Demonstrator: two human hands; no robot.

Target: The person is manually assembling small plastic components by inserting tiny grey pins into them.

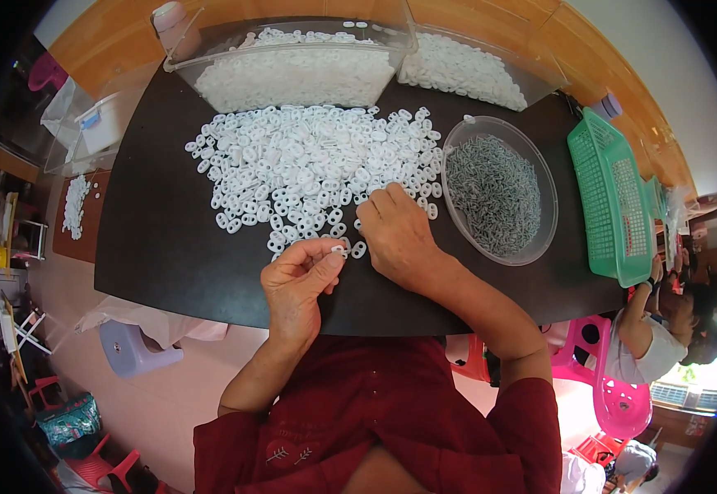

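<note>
Between the thumb and fingertips of my left hand (296, 284) is a small white two-holed plastic piece (338, 250), close to the table's front edge. My right hand (395, 230) is curled closed just to its right, beside the lower edge of a broad pile of like white pieces (309, 156). Whatever its fingers hold, if anything, is hidden from view. To the right of the pile lies a round clear tub (550, 210) filled with small grey screws (494, 193).
Behind the pile, clear bins hold more white pieces (465, 70). A green mesh basket (622, 206) stands at the dark table's (169, 255) right edge. Plastic stools, one of them purple (132, 350), stand on the floor. Another person (651, 333) sits at the far right.
</note>
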